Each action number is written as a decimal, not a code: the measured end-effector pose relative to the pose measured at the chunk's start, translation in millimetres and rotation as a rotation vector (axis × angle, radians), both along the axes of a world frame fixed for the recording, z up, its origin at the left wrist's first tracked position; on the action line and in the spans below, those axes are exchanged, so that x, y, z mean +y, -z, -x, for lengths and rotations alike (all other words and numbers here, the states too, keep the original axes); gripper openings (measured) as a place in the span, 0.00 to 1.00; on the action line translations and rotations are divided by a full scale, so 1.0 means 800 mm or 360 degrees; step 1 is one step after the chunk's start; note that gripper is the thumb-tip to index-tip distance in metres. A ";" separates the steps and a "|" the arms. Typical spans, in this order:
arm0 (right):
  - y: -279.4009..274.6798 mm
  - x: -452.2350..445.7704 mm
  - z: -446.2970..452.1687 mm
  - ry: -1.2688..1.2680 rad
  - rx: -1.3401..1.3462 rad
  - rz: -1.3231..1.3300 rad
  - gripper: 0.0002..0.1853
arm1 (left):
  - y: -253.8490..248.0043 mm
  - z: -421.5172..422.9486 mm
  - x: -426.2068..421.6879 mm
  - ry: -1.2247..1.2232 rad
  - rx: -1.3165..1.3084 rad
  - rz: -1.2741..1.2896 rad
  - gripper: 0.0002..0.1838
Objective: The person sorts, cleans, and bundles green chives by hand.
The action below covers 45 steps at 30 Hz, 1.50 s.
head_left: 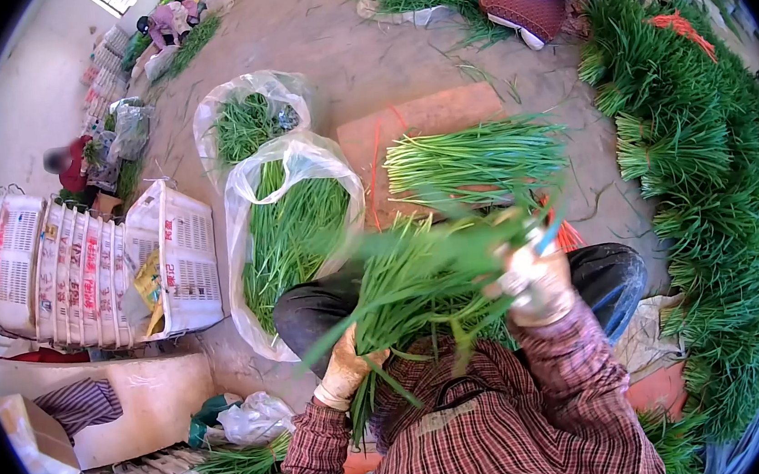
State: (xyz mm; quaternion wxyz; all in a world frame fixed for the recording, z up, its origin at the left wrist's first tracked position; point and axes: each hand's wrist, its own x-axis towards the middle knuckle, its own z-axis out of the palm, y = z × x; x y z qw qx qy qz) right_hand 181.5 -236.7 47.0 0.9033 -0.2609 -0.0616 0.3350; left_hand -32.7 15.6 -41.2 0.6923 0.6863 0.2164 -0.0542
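Note:
My left hand (pixel 350 368), in a pale glove, is closed around a loose bunch of green chives (pixel 420 279) lying across my lap. My gloved right hand (pixel 535 281) is smeared by motion over the right side of that bunch. Blurred chive blades run leftward from its fingers, so it appears closed on a few of them; the fingers themselves are not sharp. Something light blue shows by this hand. Just beyond the bunch, a neat pile of chives (pixel 473 162) lies on a reddish-brown board (pixel 356 139).
Clear plastic bags (pixel 239 278) of chives stand left of the board, near stacked white crates (pixel 196 273). Bundled chives (pixel 693 170) line the right side. Red ties (pixel 569 235) lie by my right knee. Other people (pixel 167 24) sit farther back.

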 end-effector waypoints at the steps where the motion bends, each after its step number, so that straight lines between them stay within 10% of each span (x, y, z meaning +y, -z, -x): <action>1: -0.004 -0.013 -0.016 0.0225 0.0033 -0.0011 0.21 | 0.002 -0.003 0.002 -0.0059 -0.0041 0.0011 0.33; 9: -0.056 -0.109 -0.083 0.0622 -0.0901 -0.0488 0.07 | 0.056 0.007 0.035 -0.0412 -0.0161 0.0770 0.30; 21: -0.073 -0.166 -0.075 0.0746 -0.0832 -0.0638 0.10 | 0.025 -0.017 0.031 -0.0513 -0.0101 0.0376 0.26; 25: 0.065 -0.075 -0.041 -0.0184 -0.0748 0.0960 0.21 | -0.015 -0.017 0.009 -0.0374 -0.0034 -0.0060 0.31; 28: 0.103 -0.031 -0.004 -0.1077 -0.2429 0.2584 0.37 | -0.039 -0.016 -0.001 -0.0240 -0.0092 -0.0260 0.32; 33: 0.064 -0.014 -0.023 -0.0187 -0.1861 0.1633 0.34 | -0.062 -0.010 -0.009 -0.0078 -0.0145 -0.0363 0.33; 39: 0.072 0.066 -0.019 -0.0544 -0.1312 0.1474 0.44 | -0.064 -0.012 -0.031 -0.0035 -0.0144 -0.0531 0.33; 45: 0.057 0.100 0.038 -0.1146 -0.0588 0.0867 0.14 | -0.025 -0.008 -0.024 -0.0044 -0.0190 -0.0187 0.36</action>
